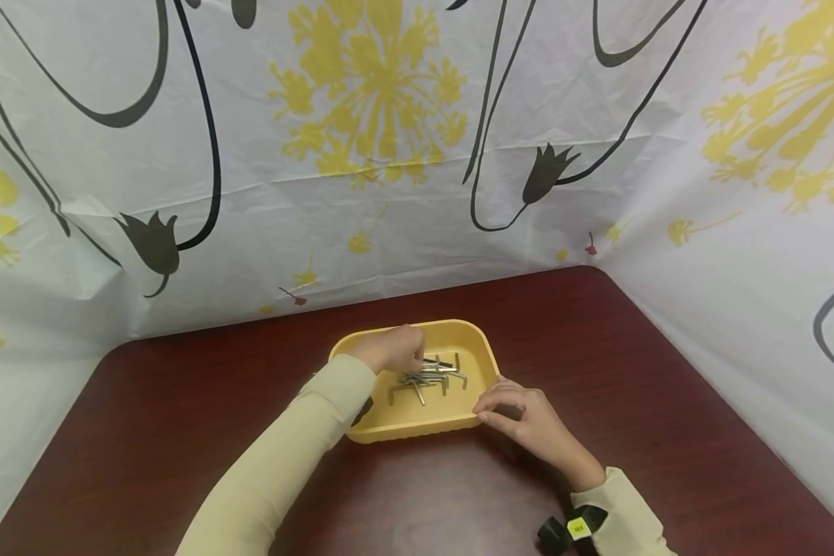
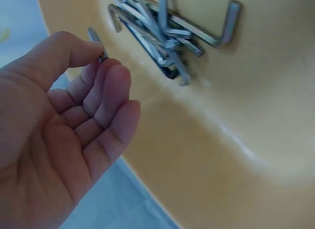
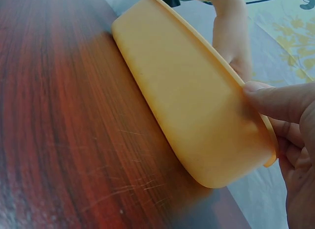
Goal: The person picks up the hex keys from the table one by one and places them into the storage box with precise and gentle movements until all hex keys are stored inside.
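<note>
A yellow plastic tray (image 1: pixel 417 427) stands on the table, holding a loose pile of L-shaped metal hex keys (image 1: pixel 431 377). My left hand (image 1: pixel 391 350) is inside the tray, over the left part of the pile. Seen from the left wrist, its thumb and fingers pinch one hex key (image 2: pixel 95 37), of which only a short end shows; several others (image 2: pixel 157 37) lie beside it on the tray bottom. At the tray's near right corner, my right hand (image 1: pixel 528 421) holds the rim, its thumb (image 3: pixel 270 97) on the outside edge.
The dark red wooden table (image 1: pixel 611 371) carries the tray near its back edge. A white sheet (image 1: pixel 403 216) with yellow and grey flower prints hangs behind and along the sides. A black strap with a small yellow-labelled device (image 1: pixel 578 528) sits at the right wrist.
</note>
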Demonstrator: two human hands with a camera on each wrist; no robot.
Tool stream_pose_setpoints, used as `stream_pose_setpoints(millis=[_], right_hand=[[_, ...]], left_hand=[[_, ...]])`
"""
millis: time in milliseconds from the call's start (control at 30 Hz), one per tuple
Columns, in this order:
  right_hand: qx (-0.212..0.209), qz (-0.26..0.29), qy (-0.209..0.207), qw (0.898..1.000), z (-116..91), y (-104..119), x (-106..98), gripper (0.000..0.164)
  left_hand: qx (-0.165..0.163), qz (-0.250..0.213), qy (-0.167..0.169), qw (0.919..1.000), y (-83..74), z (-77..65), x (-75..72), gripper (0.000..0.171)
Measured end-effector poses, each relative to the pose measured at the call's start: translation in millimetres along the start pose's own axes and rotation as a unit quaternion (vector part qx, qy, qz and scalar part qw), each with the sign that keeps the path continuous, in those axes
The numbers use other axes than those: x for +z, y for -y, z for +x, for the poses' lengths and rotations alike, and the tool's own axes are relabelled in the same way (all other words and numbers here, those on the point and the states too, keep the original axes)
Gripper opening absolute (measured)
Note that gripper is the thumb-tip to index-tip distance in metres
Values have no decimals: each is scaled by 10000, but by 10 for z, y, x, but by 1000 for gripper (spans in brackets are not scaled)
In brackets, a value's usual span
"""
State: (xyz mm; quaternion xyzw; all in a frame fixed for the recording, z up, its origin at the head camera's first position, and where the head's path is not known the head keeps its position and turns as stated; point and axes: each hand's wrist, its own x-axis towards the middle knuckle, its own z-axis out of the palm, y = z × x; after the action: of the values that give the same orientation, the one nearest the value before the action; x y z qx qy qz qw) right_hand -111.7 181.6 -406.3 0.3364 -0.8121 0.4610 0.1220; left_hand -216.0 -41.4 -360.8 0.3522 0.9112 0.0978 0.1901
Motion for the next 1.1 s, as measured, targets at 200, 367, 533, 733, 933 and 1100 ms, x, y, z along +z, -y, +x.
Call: stream_pose_setpoints(millis=[200, 367, 533, 733, 933, 1100], right_hand=[[-142, 54, -43, 9999, -1, 4, 6, 16], [-173, 44, -53, 9998, -2, 3, 7, 16], [-118, 42, -35, 9999, -3, -9, 6, 16], [-95, 56, -1, 9999, -3, -20, 8, 15], [-58, 43, -2, 10000, -5, -25, 8, 15], [-19, 56, -12, 10000, -9, -31, 8, 15]], left_hand=[[-390, -120, 312, 9987, 71, 23, 60, 44], [-388, -228, 300, 9985, 94, 15, 90, 44], [-449, -435, 248, 9977, 101, 13, 120, 44], [-416, -454, 203, 9979, 129, 34, 158, 44], [-361, -468, 154, 9981, 164, 55, 187, 42], [-284, -518, 110, 9982, 174, 63, 191, 42]])
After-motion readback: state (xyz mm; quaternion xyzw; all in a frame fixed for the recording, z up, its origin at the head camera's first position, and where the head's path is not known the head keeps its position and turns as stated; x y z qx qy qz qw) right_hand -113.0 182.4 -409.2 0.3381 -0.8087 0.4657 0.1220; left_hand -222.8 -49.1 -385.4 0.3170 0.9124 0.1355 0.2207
